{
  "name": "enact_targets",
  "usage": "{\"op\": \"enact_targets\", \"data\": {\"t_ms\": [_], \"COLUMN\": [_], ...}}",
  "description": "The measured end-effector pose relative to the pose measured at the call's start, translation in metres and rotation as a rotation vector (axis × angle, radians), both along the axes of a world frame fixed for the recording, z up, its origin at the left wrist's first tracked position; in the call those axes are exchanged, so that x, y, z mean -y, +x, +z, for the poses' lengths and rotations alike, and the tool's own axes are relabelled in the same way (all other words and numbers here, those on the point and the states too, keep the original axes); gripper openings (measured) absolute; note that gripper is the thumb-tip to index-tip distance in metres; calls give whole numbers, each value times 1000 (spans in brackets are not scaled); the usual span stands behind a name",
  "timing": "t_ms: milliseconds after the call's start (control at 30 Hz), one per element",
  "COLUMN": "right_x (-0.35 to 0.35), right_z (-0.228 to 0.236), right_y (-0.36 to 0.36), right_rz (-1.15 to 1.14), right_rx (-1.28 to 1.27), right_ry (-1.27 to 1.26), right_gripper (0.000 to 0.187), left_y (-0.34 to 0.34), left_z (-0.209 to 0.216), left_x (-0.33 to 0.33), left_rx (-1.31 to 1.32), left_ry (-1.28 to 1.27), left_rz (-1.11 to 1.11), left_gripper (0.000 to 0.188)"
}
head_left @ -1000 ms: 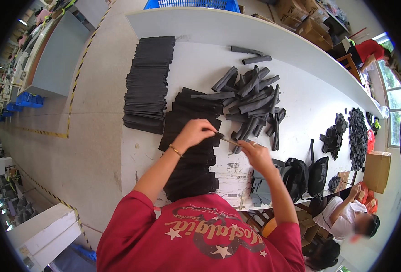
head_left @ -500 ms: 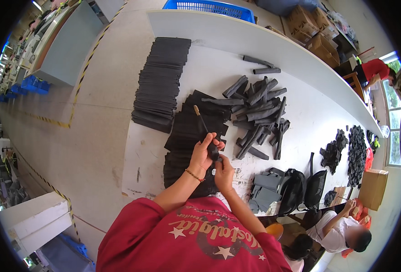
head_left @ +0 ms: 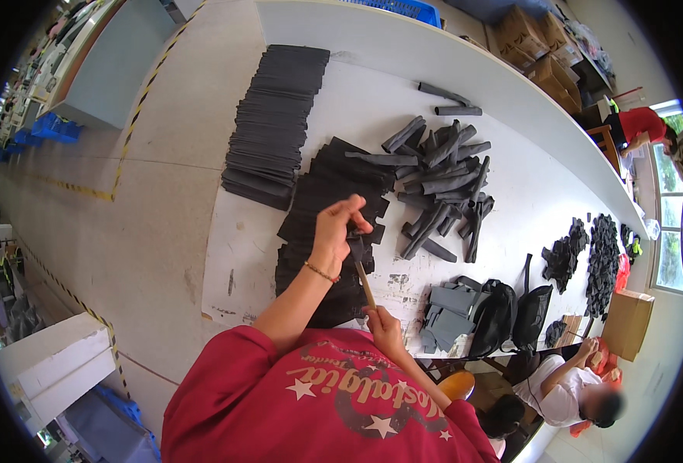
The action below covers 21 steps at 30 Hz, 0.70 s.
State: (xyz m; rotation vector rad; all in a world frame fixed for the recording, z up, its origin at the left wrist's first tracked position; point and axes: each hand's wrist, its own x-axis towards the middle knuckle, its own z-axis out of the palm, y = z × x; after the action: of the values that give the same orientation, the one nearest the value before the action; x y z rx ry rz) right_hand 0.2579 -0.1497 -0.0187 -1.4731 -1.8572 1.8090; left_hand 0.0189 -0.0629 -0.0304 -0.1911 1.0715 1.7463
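Above the work table, my left hand is closed, its fingers pinched at the upper part of a black fabric piece. A thin light-brown stick runs from that piece down toward my body. My right hand is shut round the stick's lower end, close to my shirt front. How far the stick reaches into the fabric is hidden. Beneath my left hand lies a spread pile of flat black fabric pieces. To the right is a loose heap of dark grey rolled fabric tubes.
A long neat stack of dark grey strips lies at the table's far left. Grey flat pieces and black bags sit at right, with small black pieces beyond. A raised white board edges the far side. Another person sits at lower right.
The dark tool's tan end pointed away from me before; now the stick points toward me. My right hand has dropped nearer my body, and my left hand has risen slightly.
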Motion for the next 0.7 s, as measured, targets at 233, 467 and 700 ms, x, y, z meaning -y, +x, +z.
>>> {"op": "enact_targets", "data": {"t_ms": [233, 467, 700], "right_x": [-4, 12, 34], "right_z": [14, -7, 35], "right_y": [28, 39, 64], "right_rz": [-191, -76, -170], "right_rx": [-28, -45, -180], "right_ry": [-46, 158, -5], "right_gripper": [20, 20, 23], "left_y": [-8, 70, 86], "left_z": [11, -4, -6], "left_x": [13, 10, 6], "left_rx": [-312, 86, 70], "left_ry": [-65, 114, 73], "left_rz": [134, -267, -326], "left_gripper": [41, 35, 38]}}
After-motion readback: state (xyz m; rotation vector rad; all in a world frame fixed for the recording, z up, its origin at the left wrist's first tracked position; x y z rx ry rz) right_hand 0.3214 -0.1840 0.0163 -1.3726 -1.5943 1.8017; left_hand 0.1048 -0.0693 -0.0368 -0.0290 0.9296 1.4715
